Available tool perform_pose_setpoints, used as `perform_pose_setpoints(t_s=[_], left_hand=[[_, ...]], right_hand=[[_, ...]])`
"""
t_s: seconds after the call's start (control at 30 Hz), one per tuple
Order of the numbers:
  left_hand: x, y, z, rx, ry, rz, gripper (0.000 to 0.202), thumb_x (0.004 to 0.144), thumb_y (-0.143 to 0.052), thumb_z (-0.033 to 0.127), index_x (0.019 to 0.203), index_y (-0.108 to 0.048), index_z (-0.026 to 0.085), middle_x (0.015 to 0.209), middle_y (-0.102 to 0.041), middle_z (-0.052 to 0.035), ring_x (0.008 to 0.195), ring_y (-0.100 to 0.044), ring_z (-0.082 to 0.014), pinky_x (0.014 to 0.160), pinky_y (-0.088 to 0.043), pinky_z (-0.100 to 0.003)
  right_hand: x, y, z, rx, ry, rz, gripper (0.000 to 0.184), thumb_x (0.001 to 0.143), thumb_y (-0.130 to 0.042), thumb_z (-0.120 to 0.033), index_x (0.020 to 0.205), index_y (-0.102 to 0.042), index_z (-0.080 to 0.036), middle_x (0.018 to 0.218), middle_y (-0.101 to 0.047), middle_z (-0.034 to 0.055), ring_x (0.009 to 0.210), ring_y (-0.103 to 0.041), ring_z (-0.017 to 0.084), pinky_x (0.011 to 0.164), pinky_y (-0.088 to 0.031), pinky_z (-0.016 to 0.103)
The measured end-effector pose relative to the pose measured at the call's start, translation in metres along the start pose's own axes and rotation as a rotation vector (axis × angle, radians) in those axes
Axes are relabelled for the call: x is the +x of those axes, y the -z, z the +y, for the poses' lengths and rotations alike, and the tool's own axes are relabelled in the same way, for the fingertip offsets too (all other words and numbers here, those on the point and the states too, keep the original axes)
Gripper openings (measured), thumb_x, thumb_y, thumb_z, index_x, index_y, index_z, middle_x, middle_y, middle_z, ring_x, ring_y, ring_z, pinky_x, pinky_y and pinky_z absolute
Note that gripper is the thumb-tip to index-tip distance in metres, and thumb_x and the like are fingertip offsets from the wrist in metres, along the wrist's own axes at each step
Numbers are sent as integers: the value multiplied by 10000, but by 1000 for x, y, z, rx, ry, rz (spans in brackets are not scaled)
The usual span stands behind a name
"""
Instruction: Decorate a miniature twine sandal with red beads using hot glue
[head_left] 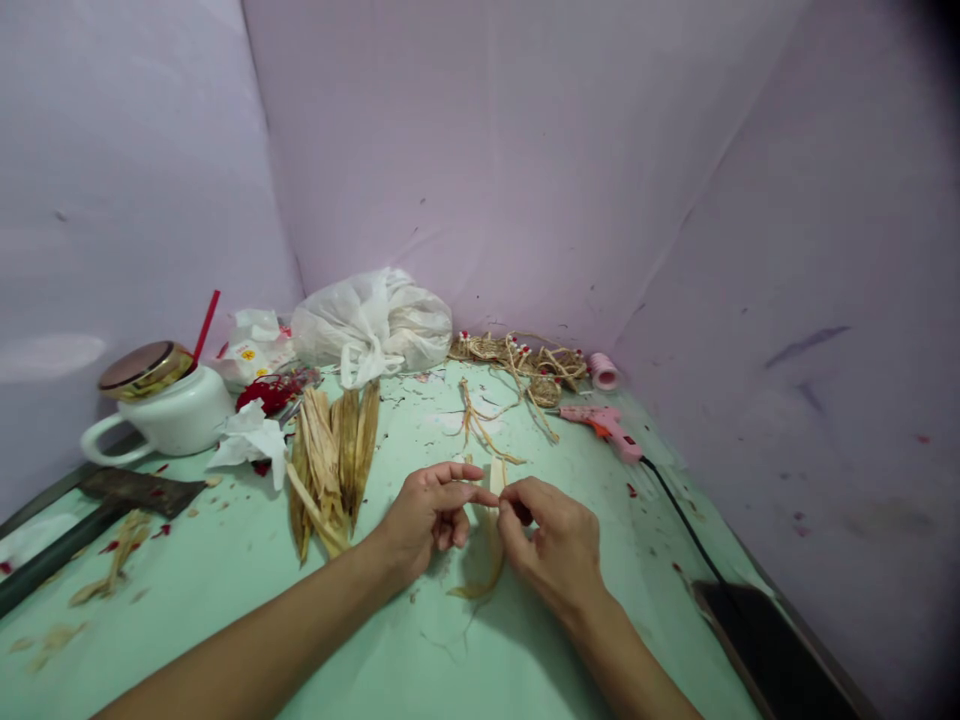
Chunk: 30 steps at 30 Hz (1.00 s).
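Both of my hands meet at the middle of the pale green table (225, 620). My left hand (429, 515) pinches the upper part of a dried husk strip (491, 545) between thumb and forefinger. My right hand (551, 540) is closed on the same strip just to the right. The strip curves down between the hands to the table. A pile of dried husk strips (330, 465) lies just left of my left hand.
A white lidded cup (161, 405) with a red straw stands far left, near a dark cleaver (90, 515). Plastic bags (371, 325), woven straw pieces (525, 365), a pink thread spool (602, 371) and a pink glue gun (604, 425) with black cord lie at the back. A dark object (765, 645) sits front right.
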<state>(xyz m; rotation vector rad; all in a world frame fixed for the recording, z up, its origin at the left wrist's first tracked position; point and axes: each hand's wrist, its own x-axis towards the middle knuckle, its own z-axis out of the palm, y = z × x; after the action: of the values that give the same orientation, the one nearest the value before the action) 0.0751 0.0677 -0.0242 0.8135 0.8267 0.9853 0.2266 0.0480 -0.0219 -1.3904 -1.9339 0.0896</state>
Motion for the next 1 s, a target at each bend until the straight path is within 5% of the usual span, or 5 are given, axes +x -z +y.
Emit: perform_pose_setpoints(t_s=[0.47, 0.57, 0.67, 0.73, 1.0], left_hand=[[4, 4, -1, -36, -85, 134, 211, 585, -648, 163, 771, -560, 119, 668, -638, -14, 358, -421, -18, 324, -218, -144], [5, 3, -1, -37, -134, 209, 223, 526, -677, 151, 709, -551, 129, 496, -532, 54, 390, -443, -37, 350, -274, -140], [8, 3, -1, 19, -159, 272, 194, 514, -667, 157, 654, -533, 140, 439, -513, 58, 391, -451, -52, 362, -321, -151], [9, 3, -1, 47, -152, 289, 182, 514, -659, 160, 629, -519, 146, 422, -521, 53, 382, -455, -60, 358, -335, -156], [-1, -8, 3, 98, -151, 190, 189, 545, -657, 201, 625, -489, 166, 400, -483, 70, 341, -426, -62, 299, -306, -145]], right_hand=[[11, 9, 10, 359, -475, 292, 270, 777, -335, -259, 528, -235, -229, 503, -206, -62, 466, -257, 113, 455, -215, 253], [13, 10, 17, 312, -534, 238, 251, 765, -396, -282, 523, -383, -217, 492, -322, -55, 466, -326, 118, 470, -243, 252], [16, 7, 31, 343, -615, 119, 165, 658, -524, -233, 800, -606, -208, 681, -574, -13, 519, -446, 134, 533, -313, 267], [18, 4, 38, 434, -667, 84, 312, 574, -573, -184, 880, -632, -206, 777, -615, 12, 561, -481, 145, 585, -345, 290], [20, 5, 20, 915, -767, -28, 316, 513, -627, -166, 829, -631, -164, 733, -605, 17, 639, -567, 141, 604, -457, 275]])
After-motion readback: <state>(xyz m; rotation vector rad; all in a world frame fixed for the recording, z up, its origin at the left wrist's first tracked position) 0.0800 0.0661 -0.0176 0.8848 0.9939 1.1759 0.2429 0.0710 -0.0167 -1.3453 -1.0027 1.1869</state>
